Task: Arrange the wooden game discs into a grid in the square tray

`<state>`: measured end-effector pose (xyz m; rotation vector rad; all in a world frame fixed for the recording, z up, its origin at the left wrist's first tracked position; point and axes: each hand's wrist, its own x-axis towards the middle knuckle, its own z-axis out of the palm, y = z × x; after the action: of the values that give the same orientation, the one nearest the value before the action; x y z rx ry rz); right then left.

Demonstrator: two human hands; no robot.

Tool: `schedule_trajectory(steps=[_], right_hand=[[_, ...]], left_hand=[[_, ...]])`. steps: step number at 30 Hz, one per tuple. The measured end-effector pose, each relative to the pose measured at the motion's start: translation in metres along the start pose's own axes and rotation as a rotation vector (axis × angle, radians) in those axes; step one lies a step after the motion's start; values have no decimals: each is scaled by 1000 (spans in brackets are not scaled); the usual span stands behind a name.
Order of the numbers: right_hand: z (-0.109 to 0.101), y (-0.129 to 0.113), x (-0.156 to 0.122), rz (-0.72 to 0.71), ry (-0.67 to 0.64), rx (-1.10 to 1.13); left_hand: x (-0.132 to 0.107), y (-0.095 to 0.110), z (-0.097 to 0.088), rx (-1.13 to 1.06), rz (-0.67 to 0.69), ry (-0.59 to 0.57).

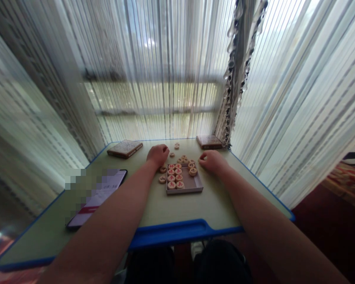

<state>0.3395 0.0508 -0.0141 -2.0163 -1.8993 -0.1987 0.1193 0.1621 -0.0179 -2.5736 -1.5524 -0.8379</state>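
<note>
Red-marked xiangqi pieces (171, 178) fill two columns on the left of a shallow open box (185, 191). On its right side, two stacked-looking pieces (192, 172) sit near the far corner. My left hand (158, 155) is closed beyond the box's far left corner, its fingers curled; what they hold, if anything, is hidden. Beside the box's left wall lie loose pieces (162, 179). At the far right corner my right hand (214, 161) has thumb and fingers pinched together close to the table, and I cannot make out what is in them. A small heap of pieces (183, 159) lies between the hands.
A few pieces (176, 146) lie farther back. Flat brown boxes stand at the far left (125, 149) and far right (209, 141). A phone (99, 197) rests at the left. The table has a blue raised edge (171, 233); string curtains (154, 79) hang behind it.
</note>
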Motion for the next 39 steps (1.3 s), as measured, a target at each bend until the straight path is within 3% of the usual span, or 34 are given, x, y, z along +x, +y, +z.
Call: schedule_trajectory(steps=[5, 7, 9, 13, 25, 34, 39], right_hand=[[-11, -7, -6, -6, 79, 67], [-19, -14, -11, -121, 103, 187], [-28, -25, -17, -271, 41, 320], [-39, -45, -30, -406, -48, 430], [-42, -53, -43, -438, -243, 341], [-38, -53, -42, -590, -203, 285], [-40, -51, -40, -548, -179, 268]], left_hand=[[0, 1, 0, 0, 4, -17], [0, 1, 0, 8, 2, -16], [1, 0, 0, 15, 6, -10], [0, 0, 1, 12, 17, -8], [-1, 2, -1, 43, 39, -23], [1, 0, 2, 27, 53, -6], [-1, 0, 1, 20, 54, -11]])
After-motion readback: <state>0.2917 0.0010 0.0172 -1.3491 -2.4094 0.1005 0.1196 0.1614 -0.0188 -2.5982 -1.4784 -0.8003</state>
